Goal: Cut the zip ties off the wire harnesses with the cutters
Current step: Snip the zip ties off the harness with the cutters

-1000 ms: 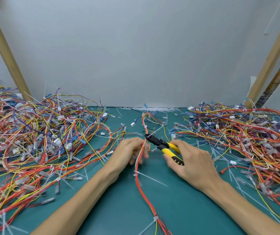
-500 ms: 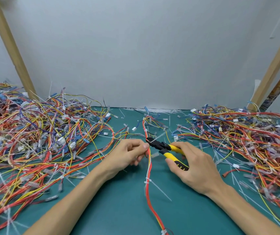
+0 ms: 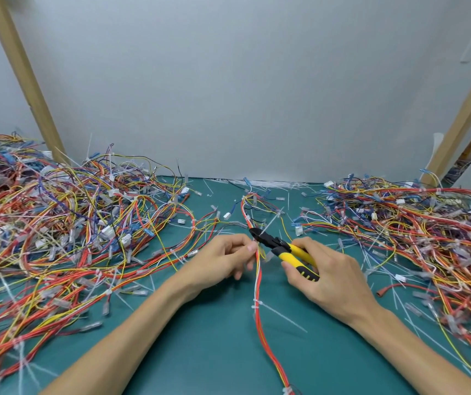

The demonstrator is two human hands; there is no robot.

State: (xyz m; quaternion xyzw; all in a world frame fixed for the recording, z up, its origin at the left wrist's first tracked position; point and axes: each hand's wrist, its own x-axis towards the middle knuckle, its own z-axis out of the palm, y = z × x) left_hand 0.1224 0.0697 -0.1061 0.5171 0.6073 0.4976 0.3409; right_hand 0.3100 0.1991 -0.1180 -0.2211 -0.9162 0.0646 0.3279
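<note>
One wire harness [image 3: 260,295] of red, yellow and white wires runs from the table's near edge up the middle of the green mat. My left hand [image 3: 222,258] pinches it between thumb and fingers. My right hand [image 3: 325,275] grips the yellow-handled cutters [image 3: 282,246]. Their black jaws sit at a white zip tie [image 3: 268,222] on the harness, just above my left fingertips. Another zip tie [image 3: 258,304] wraps the same harness lower down, its long tail pointing right.
A big tangle of wire harnesses [image 3: 66,223] covers the left of the green mat [image 3: 200,352], and another pile [image 3: 416,232] fills the right. Cut zip tie pieces lie scattered, many along the back wall [image 3: 271,183]. Wooden posts [image 3: 20,75] lean at both sides.
The harness has slid away from me through my left hand, so the lower zip tie lies farther up the mat. The cutter jaws have moved onto the upper zip tie.
</note>
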